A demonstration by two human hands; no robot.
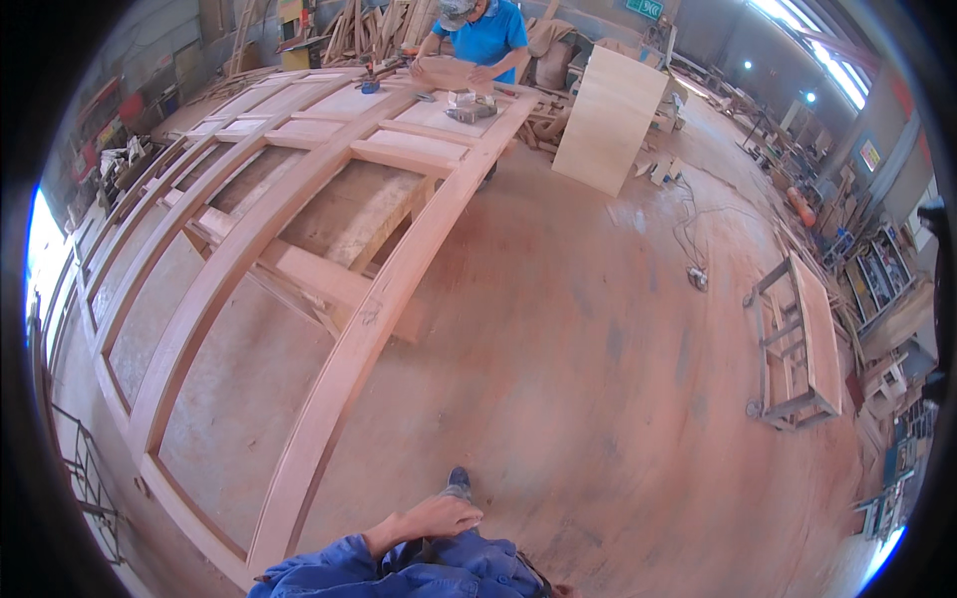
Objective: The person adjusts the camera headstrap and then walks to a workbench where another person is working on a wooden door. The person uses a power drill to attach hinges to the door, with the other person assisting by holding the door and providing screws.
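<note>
My left hand, in a blue sleeve, is held across the front of my body with its back turned up. Its fingers are together and loosely curled, and no object shows in them; the palm is hidden. My right hand cannot be made out. To my left lies a large wooden lattice frame of long rails and crosspieces, its near end beside my left arm. The hand is apart from it. Beneath the frame, timber supports hold it off the floor. One dark shoe shows beyond my hand.
At the frame's far end a person in a blue shirt bends over a wooden piece. A pale panel leans behind. A wheeled cart stands right. A cable crosses the dusty floor. Scrap wood is piled behind.
</note>
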